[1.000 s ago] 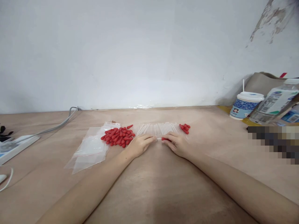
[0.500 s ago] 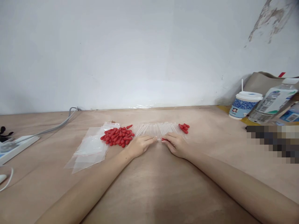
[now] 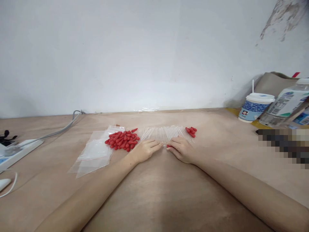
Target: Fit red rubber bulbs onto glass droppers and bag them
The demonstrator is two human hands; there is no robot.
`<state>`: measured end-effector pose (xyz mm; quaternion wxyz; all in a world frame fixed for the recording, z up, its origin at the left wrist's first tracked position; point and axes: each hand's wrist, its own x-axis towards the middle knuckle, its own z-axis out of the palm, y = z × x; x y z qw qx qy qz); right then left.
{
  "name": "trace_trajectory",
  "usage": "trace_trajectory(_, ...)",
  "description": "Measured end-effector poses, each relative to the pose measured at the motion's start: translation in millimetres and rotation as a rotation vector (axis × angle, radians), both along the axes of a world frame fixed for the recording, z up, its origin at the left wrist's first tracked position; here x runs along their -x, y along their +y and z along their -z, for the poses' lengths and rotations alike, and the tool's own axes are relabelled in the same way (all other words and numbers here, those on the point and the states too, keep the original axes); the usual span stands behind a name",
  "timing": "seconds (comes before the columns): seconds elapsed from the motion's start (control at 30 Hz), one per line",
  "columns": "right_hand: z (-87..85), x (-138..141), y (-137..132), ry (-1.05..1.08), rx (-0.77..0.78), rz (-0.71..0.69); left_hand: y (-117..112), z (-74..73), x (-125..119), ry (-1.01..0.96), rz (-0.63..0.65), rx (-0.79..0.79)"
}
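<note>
At the middle of the table my left hand (image 3: 146, 150) is closed on one end of a thin clear glass dropper tube (image 3: 164, 146). Facing it, my right hand (image 3: 182, 150) pinches a red rubber bulb (image 3: 168, 146), most of which its fingers hide. The tube's other end meets the bulb; how far it reaches inside is hidden. Just beyond both hands lies a row of clear dropper tubes (image 3: 159, 132). A large heap of red rubber bulbs (image 3: 123, 139) lies beside my left hand, and a small group of red bulbs (image 3: 191, 131) sits beyond my right.
Clear zip bags (image 3: 94, 151) lie left of the heap. A power strip (image 3: 23, 153) with a grey cable (image 3: 60, 130) is at far left. On the right stand a lidded cup (image 3: 256, 108) with a straw and a plastic bottle (image 3: 281, 106). A wall (image 3: 145, 58) closes the back.
My hands have come slightly closer, and less of the tube shows between them. The whole view has shifted a little. The heaps and the row lie as before.
</note>
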<state>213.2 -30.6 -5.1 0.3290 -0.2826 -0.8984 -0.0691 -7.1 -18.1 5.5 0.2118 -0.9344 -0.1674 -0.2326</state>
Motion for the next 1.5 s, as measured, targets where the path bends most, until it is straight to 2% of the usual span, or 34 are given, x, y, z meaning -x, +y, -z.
trace_trajectory(0.1,-1.7,1.5,-0.5,-0.019,-0.015,0.03,-1.8,-0.6,-1.1,-0.033,-0.013,0.003)
trace_trajectory(0.27,1.5,-1.1,3.7,0.115,-0.04,0.095,-1.6,-0.2,-1.6,-0.219,-0.098,0.134)
trace_trajectory(0.4,3.4,-7.0,8.0,0.164,-0.005,0.139,2.4,3.5,3.6,-0.226,-0.161,0.212)
trace_trajectory(0.7,4.8,-7.5,8.6,0.18,0.101,-0.007,0.8,8.1,5.5,-0.263,-0.075,0.268)
trace_trajectory(1.37,7.0,0.6,2.8,0.107,0.155,-0.025,-2.5,9.9,5.2,-0.28,-0.045,0.267)
trace_trajectory(1.5,3.3,-0.2,3.1,0.12,0.147,-0.027,-3.6,9.3,4.6,-0.288,-0.032,0.27)
